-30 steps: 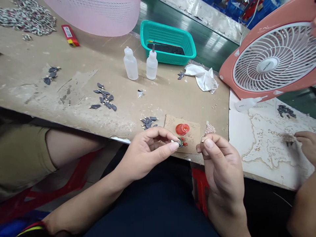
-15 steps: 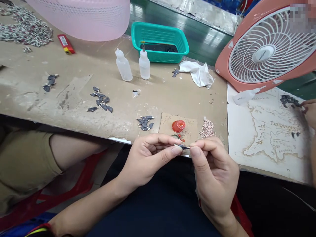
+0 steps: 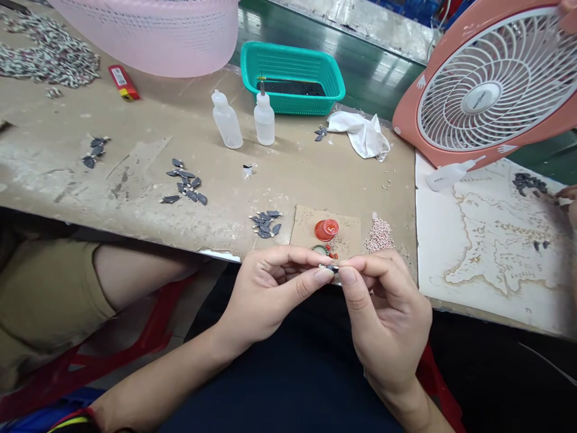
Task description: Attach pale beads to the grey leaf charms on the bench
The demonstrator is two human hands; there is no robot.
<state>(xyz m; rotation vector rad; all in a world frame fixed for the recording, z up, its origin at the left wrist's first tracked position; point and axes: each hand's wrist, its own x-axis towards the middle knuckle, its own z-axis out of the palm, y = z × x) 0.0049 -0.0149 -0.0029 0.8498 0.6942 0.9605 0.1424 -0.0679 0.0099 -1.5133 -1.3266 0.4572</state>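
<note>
Between my two hands is a small dark leaf-shaped piece [image 3: 332, 269] with pale ends. My left hand [image 3: 274, 294] pinches its left side between thumb and forefinger. The thumb and forefinger of my right hand [image 3: 390, 307] close on its right end; whether they also hold a tiny bead is hidden. Just beyond the fingertips, a red cap-like cup [image 3: 326, 229] sits on a cardboard square [image 3: 304, 219]. A green-rimmed bottle cap [image 3: 320, 250] with red bits lies below it. Similar dark pieces [image 3: 265, 224] lie to the left, and a heap of tiny pinkish beads [image 3: 379, 234] to the right.
Two squeeze bottles [image 3: 264, 123] stand before a green basket [image 3: 333, 104] holding a phone. A white cloth [image 3: 360, 132] and pink fan [image 3: 406, 123] are at right. Another person's hand [image 3: 568, 192] shows at the right edge. A pink basket [image 3: 180, 54] stands back left.
My right fingertips have moved slightly left, closer to my left fingertips, so less of the dark piece shows. The other person's hand at the right edge has shifted outward.
</note>
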